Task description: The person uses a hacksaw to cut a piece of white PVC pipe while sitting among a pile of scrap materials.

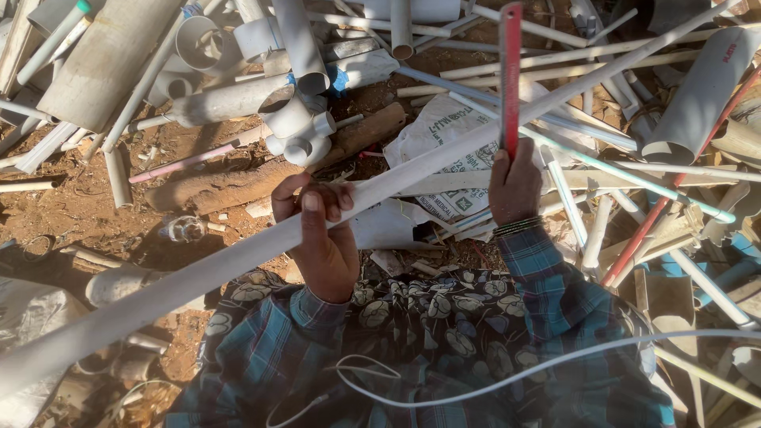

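My left hand (321,230) is closed around a long white plastic pipe (444,154) that runs diagonally from the lower left to the upper right across the view. My right hand (515,186) grips the lower end of a thin red flat blade (510,75), which stands upright and crosses over the pipe. Thin bangles sit on my right wrist, and both sleeves are blue plaid.
Heaps of grey and white pipes and pipe fittings (297,131) cover the reddish dirt ground. A brown log (230,186) lies behind my left hand. A white printed sack (448,131) lies under the pipe. A thin white cable (491,380) crosses my lap.
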